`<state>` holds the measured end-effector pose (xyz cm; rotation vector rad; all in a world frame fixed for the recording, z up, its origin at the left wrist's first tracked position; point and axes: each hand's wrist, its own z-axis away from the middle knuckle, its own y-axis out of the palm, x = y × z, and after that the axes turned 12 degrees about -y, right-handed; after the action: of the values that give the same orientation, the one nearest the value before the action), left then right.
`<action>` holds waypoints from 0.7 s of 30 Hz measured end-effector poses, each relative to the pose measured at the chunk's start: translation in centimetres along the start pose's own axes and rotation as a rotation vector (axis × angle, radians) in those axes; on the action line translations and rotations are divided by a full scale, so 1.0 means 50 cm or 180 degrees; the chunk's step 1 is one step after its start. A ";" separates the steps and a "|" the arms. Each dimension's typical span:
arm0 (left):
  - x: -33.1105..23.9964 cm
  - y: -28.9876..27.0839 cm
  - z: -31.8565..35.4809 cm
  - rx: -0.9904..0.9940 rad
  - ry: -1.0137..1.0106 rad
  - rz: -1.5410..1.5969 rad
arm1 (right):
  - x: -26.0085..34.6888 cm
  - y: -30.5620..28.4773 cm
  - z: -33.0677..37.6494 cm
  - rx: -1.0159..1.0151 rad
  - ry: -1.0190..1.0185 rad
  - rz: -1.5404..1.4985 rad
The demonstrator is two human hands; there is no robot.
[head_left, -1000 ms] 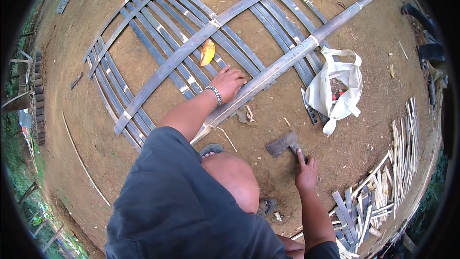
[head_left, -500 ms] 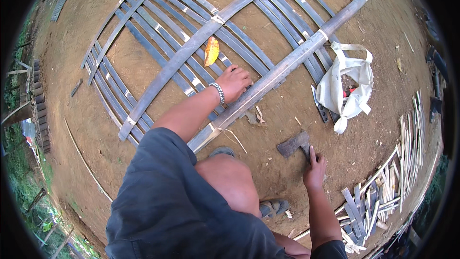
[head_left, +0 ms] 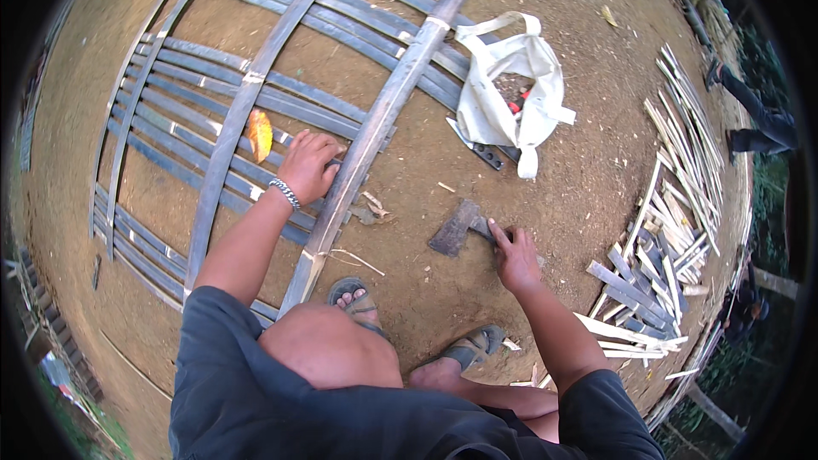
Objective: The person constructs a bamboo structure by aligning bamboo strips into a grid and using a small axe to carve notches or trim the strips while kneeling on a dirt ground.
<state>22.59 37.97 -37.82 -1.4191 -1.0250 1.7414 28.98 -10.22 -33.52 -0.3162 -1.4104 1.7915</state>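
Observation:
A lattice of dark, flat bamboo slats lies on the ground, crossed by broad strips and a thicker bamboo pole point(head_left: 375, 132). My left hand point(head_left: 308, 169), with a chain bracelet at the wrist, is closed on a bamboo slat point(head_left: 294, 220) beside the pole; its fingertips are partly hidden. My right hand point(head_left: 515, 257) grips the handle of a hatchet point(head_left: 456, 228), index finger stretched along it. The dark, worn hatchet head is low over the soil, apart from the pole. A yellow-orange leaf point(head_left: 260, 135) rests on the lattice near my left hand.
Beyond the hatchet stands a white bag point(head_left: 490, 106) with red things inside, a dark flat tool point(head_left: 487, 156) beside it. Split bamboo strips point(head_left: 652, 281) are heaped at the right. My sandalled feet point(head_left: 362, 307) are between my hands. Another person's legs point(head_left: 754, 115) show at the far right.
My view has turned to the right, so the lattice and bag appear farther left. Another person's legs have come into view. My left hand stays by the pole; the hatchet remains in my right.

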 end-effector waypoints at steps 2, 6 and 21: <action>-0.043 -0.029 -0.060 -0.0098 0.0372 0.0007 | 0.003 -0.012 -0.001 0.0002 -0.0003 0.0021; -0.147 -0.046 -0.196 -0.0154 0.1073 0.0173 | -0.026 -0.029 -0.002 -0.0137 -0.0274 0.0342; -0.474 0.077 -0.625 0.0983 0.0407 -0.0299 | -0.077 0.023 -0.007 -0.0508 -0.0508 0.0042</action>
<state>57.76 20.79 -33.45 -1.2473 -0.7078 1.6362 31.15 -12.79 -35.72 -0.2704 -1.6720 1.7499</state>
